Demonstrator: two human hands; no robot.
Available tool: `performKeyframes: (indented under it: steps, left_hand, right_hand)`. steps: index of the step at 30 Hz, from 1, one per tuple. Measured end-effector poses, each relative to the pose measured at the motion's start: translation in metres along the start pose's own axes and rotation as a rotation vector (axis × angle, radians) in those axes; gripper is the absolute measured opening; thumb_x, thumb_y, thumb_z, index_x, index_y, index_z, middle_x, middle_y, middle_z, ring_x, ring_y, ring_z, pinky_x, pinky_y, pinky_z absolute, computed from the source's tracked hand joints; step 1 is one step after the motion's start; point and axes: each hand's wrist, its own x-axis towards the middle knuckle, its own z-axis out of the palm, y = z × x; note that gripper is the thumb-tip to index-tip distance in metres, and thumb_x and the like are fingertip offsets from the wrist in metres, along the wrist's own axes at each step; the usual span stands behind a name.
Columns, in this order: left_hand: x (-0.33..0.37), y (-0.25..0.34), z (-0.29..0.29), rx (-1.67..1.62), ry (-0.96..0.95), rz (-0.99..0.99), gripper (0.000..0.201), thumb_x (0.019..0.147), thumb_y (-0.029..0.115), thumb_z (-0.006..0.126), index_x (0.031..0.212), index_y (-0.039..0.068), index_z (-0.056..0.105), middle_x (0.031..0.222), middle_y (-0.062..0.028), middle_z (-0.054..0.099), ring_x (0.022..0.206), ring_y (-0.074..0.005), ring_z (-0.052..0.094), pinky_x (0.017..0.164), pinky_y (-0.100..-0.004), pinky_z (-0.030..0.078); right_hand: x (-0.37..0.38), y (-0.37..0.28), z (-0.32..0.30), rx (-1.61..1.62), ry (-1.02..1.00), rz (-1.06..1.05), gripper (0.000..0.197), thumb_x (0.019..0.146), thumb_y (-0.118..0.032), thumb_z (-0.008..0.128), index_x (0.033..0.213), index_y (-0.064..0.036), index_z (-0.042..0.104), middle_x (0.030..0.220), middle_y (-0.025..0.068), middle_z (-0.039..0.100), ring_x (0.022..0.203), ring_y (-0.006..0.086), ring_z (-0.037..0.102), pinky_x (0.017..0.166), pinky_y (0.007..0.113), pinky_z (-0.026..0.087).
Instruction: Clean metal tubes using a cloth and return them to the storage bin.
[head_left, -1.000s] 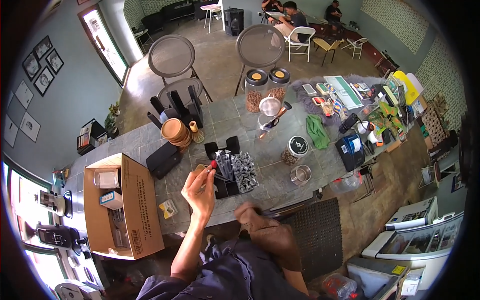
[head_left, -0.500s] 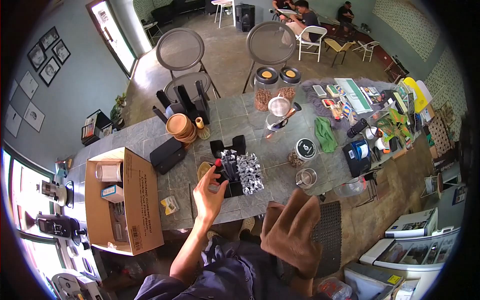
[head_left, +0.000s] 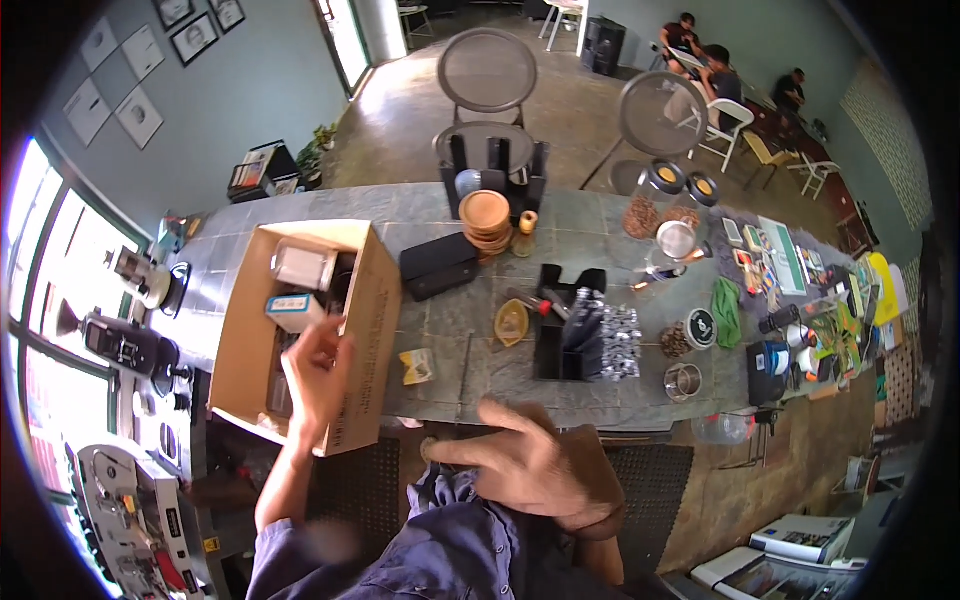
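My left hand (head_left: 318, 385) hangs over the near right part of a cardboard box (head_left: 375, 300), its fingers curled together. Whatever they may hold is hidden. Just beyond them, inside the box, lie a white and blue carton (head_left: 294, 312) and a clear container (head_left: 303, 265). A brown cloth (head_left: 535, 465) drapes over my right hand in front of my body, covering its fingers. On the counter stands a black organizer (head_left: 549, 360) with rows of black and silver packets (head_left: 618, 342). A red-capped item (head_left: 543, 307) leans at its left side, beside a small yellowish dish (head_left: 511, 323).
A black case (head_left: 440, 266), stacked wooden saucers (head_left: 486, 218) and a yellow-white packet (head_left: 417, 366) lie on the tiled counter. Rightward are a glass cup (head_left: 683, 381), a bean jar (head_left: 688, 335) and a green cloth (head_left: 726, 312). Grinders (head_left: 125, 340) stand at left; people sit far off.
My left hand has moved left from the organizer to the box. The right hand has swung leftward and lower with the brown cloth. The view has turned left.
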Motion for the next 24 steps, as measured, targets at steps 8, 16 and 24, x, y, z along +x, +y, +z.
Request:
performKeyframes:
  steps: [8, 16, 24]
  left_hand:
    - [0.076, -0.204, -0.057, 0.528, -0.527, 0.063, 0.016, 0.087, 0.021, 0.075, 0.088, 0.006, 0.078, 0.082, -0.0153, 0.077, 0.077, -0.0328, 0.076, 0.069, -0.0449, 0.059]
    - [0.061, -0.262, -0.007, 0.747, -0.966, 0.268, 0.029, 0.081, 0.029, 0.078, 0.087, 0.001, 0.079, 0.088, -0.0225, 0.076, 0.085, -0.0426, 0.074, 0.080, -0.0504, 0.059]
    - [0.061, -0.290, 0.012, 0.615, -1.201, 0.207, 0.043, 0.081, 0.037, 0.076, 0.090, -0.005, 0.079, 0.095, -0.0282, 0.076, 0.094, -0.0446, 0.075, 0.085, -0.0506, 0.060]
  right_hand:
    - [0.037, -0.089, 0.046, -0.065, 0.051, -0.080, 0.031, 0.078, -0.018, 0.085, 0.103, -0.0068, 0.070, 0.096, 0.0140, 0.065, 0.079, 0.0305, 0.069, 0.069, 0.043, 0.057]
    - [0.044, -0.161, 0.094, -0.147, 0.199, -0.052, 0.031, 0.077, -0.019, 0.086, 0.101, -0.0060, 0.071, 0.096, 0.0156, 0.063, 0.079, 0.0305, 0.069, 0.069, 0.044, 0.056]
    - [0.028, -0.150, 0.158, 0.156, 0.341, 0.150, 0.048, 0.077, -0.022, 0.091, 0.108, 0.0008, 0.063, 0.095, 0.0163, 0.060, 0.085, 0.0354, 0.070, 0.071, 0.046, 0.058]
